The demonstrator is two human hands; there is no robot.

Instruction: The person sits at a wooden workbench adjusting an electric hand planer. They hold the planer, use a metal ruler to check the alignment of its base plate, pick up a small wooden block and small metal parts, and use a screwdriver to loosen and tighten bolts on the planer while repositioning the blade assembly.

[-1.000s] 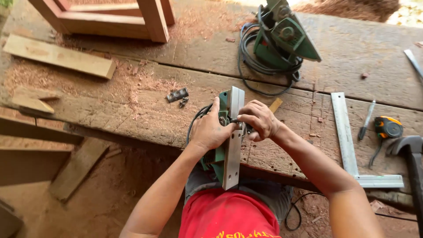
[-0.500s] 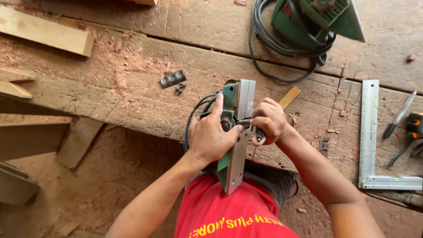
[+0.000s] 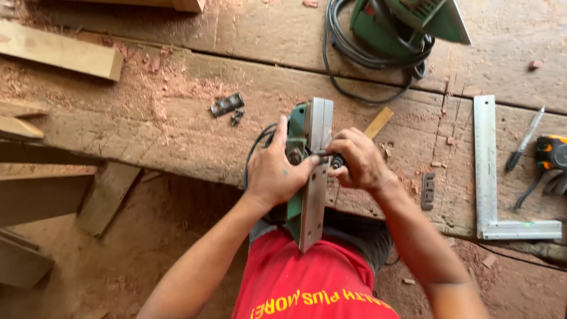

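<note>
A green electric planer [image 3: 311,171] lies upside down on the edge of a rough wooden bench [image 3: 177,130], its grey metal sole facing up. My left hand [image 3: 276,171] grips the planer's green body from the left side. My right hand [image 3: 356,158] is closed on a small dark tool [image 3: 333,158] pressed against the middle of the sole. A black cord [image 3: 254,155] loops out behind my left hand. A small metal plate [image 3: 227,104] and loose screws lie on the bench just left of the planer.
A second green power tool [image 3: 407,18] with coiled black cable sits at the back. At the right lie a metal square [image 3: 489,171], a pencil [image 3: 524,139], a tape measure [image 3: 552,150] and a small metal plate [image 3: 427,190]. Wood offcuts [image 3: 59,50] and sawdust lie left.
The view has shifted and drawn closer to the bench. Both hands stay on the planer, the right hand still working the small tool at the sole.
</note>
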